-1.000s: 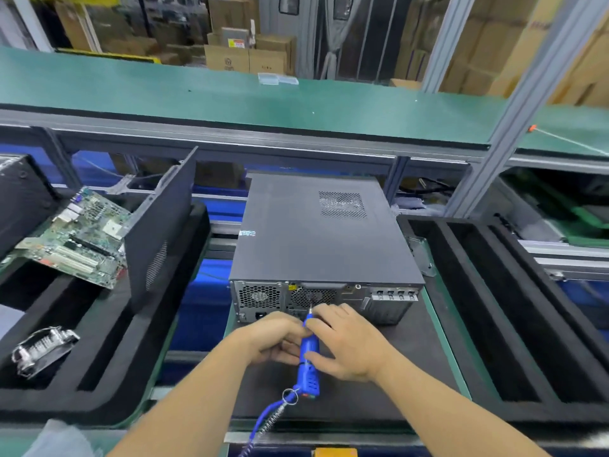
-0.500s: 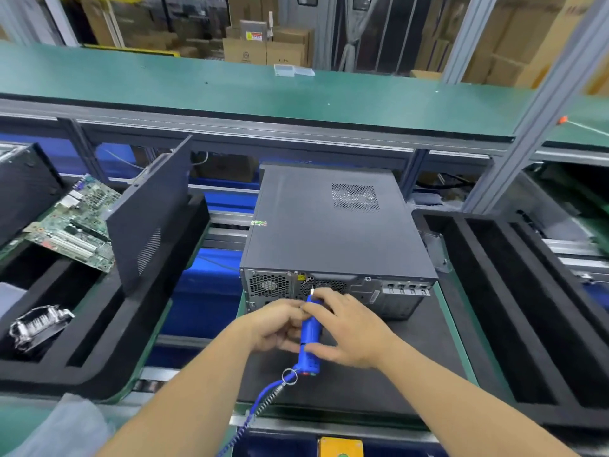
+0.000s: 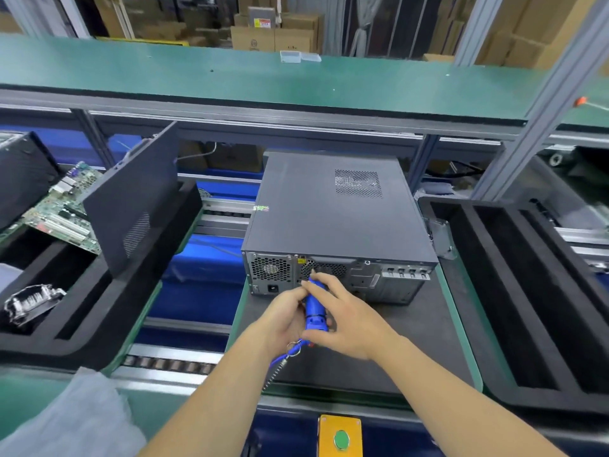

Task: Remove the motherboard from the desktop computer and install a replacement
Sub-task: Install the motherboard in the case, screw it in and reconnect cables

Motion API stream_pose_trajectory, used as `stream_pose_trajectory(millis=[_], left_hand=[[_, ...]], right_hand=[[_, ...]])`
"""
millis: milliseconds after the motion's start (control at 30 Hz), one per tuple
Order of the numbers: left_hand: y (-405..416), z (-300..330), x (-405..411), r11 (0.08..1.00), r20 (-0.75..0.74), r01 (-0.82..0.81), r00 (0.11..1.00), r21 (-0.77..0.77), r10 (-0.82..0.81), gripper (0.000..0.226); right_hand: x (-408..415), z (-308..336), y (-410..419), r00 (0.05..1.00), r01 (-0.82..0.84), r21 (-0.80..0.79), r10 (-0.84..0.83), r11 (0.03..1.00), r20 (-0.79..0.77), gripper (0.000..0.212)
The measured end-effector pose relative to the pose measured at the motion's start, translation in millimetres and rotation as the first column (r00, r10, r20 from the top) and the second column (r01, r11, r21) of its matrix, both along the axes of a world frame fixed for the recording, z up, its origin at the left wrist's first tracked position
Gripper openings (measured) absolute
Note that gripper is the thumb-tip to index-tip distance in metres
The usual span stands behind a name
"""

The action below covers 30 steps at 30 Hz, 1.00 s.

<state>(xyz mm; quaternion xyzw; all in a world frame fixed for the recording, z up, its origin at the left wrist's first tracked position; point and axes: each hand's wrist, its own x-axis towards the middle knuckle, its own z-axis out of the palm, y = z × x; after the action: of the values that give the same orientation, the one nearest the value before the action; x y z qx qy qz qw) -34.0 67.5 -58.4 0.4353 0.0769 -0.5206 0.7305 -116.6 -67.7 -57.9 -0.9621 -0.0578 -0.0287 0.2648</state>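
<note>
Leftward, foam tray (image 3: 99, 324) holds motherboard (image 3: 62, 212), side panel (image 3: 131, 206).

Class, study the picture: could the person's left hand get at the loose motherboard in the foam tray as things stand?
Probably not directly: the left hand grips the blue screwdriver, and an upright side panel stands between it and the motherboard.

motherboard (image 3: 62, 209) lies left of the computer (image 3: 333, 219), panel (image 3: 131, 199) between.

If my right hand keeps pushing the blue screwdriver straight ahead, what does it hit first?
Most likely the rear panel of the desktop computer: the right hand aims the blue screwdriver at the fan grille, its tip apparently almost touching, though depth is unclear.
</note>
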Motion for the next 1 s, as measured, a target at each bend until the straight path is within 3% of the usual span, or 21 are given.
stream_pose_trajectory(millis=[100, 333, 533, 733, 1000], left_hand=[[-1, 2, -2, 0.999, -0.051, 0.04, 0.998, -0.025, -0.042, 0.035], [19, -1, 5, 0.983, 0.008, 0.177, 0.984, -0.048, -0.177, 0.036], [26, 6, 7, 0.985, 0.075, 0.13, 0.99, -0.111, -0.122, 0.037], [16, 21, 3, 0.997, 0.018, 0.016, 1.0, -0.077, -0.014, 0.04], [20, 21, 1, 1.0, 0.002, 0.005, 1.0, -0.016, -0.005, 0.04]], right_hand=[[-7, 3, 1, 0.999, -0.038, 0.01, 0.038, 0.999, -0.001, 0.102], [-14, 6, 5, 0.984, -0.172, -0.137, 0.175, 0.976, 0.011, 0.102], [-7, 15, 11, 0.983, -0.162, -0.162, 0.174, 0.973, 0.061, 0.099], [-3, 22, 15, 0.988, -0.124, -0.095, 0.132, 0.988, 0.079, 0.101], [-6, 20, 21, 0.993, -0.1, -0.115, 0.107, 0.988, 0.057, 0.099]])
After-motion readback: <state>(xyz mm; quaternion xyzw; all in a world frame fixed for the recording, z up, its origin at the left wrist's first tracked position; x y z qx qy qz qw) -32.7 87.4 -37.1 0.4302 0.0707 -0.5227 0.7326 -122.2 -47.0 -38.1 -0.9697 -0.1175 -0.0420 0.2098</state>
